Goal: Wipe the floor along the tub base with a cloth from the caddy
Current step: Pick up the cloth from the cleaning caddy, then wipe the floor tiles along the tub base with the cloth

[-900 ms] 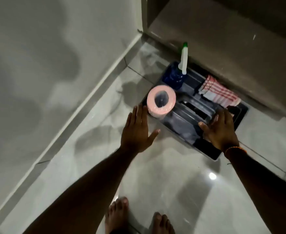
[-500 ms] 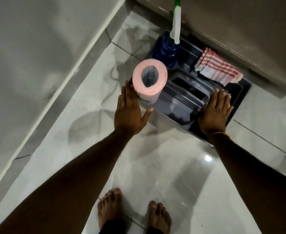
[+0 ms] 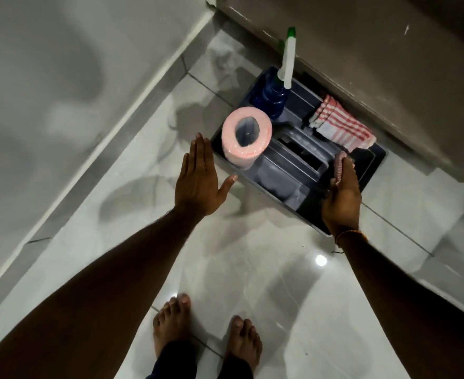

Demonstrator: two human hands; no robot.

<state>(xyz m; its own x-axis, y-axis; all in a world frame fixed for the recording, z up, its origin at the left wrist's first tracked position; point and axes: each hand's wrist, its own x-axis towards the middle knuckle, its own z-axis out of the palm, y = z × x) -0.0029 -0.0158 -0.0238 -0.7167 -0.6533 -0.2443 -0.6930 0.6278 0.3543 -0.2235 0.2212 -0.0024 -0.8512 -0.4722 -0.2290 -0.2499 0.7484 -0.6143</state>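
A dark blue caddy (image 3: 373, 170) stands on the tiled floor against a brown cabinet. A folded red-and-white striped cloth (image 3: 340, 125) lies in its back right compartment. My right hand (image 3: 341, 198) is turned on edge over the caddy's near right corner, with its fingers closed on a small pinkish textured cloth (image 3: 339, 163) that shows at the fingertips. My left hand (image 3: 198, 179) hovers flat with its fingers apart and holds nothing, just left of the caddy. The pale tub wall (image 3: 61, 105) runs diagonally on the left, and its base meets the floor (image 3: 132, 149).
A pink paper roll (image 3: 246, 138) stands upright in the caddy's front left corner, with a blue spray bottle (image 3: 272, 97) with a white and green nozzle behind it. My bare feet (image 3: 206, 332) stand on the glossy tiles below. The brown cabinet (image 3: 376, 50) closes off the top right.
My right hand has turned from lying flat on the caddy to standing on edge, with a pinkish cloth now in its fingers. My left hand has stayed beside the roll.
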